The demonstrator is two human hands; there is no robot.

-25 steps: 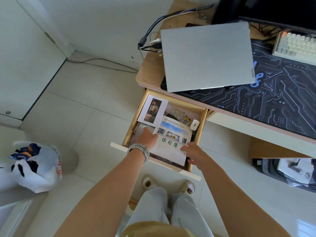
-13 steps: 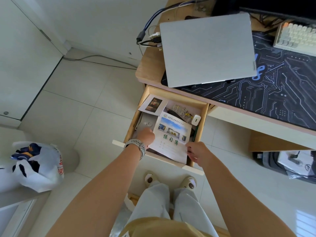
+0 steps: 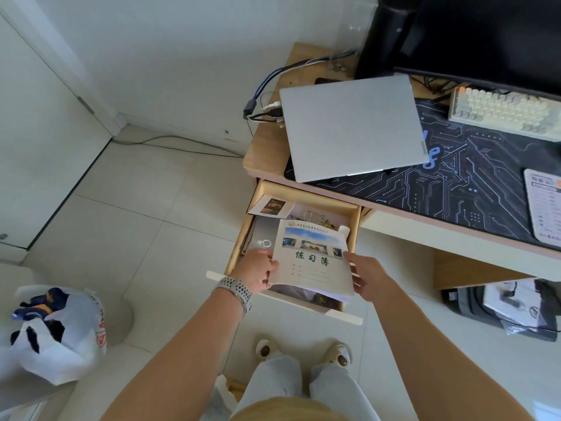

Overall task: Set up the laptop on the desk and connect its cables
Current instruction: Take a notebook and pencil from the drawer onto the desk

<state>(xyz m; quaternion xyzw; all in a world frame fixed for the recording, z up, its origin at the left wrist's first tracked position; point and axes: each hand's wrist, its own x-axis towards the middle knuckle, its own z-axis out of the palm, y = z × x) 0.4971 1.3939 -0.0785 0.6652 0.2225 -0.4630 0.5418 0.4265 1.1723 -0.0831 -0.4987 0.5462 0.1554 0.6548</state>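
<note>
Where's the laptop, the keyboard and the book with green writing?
laptop [image 3: 352, 126], head view, middle of closed lid
keyboard [image 3: 504, 112], head view, middle keys
book [image 3: 312, 259], head view, cover by green writing

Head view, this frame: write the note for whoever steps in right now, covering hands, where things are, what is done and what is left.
Left hand grips the left edge of the exercise book; right hand holds its right edge, lifting it over the open drawer.
Laptop lies shut on the desk mat, at the desk's left end.
Cables sit at the laptop's left edge; whether they are plugged in cannot be told.
Done: laptop placed on the desk.
Left: put the book aside, check the cables, open the laptop.
</note>
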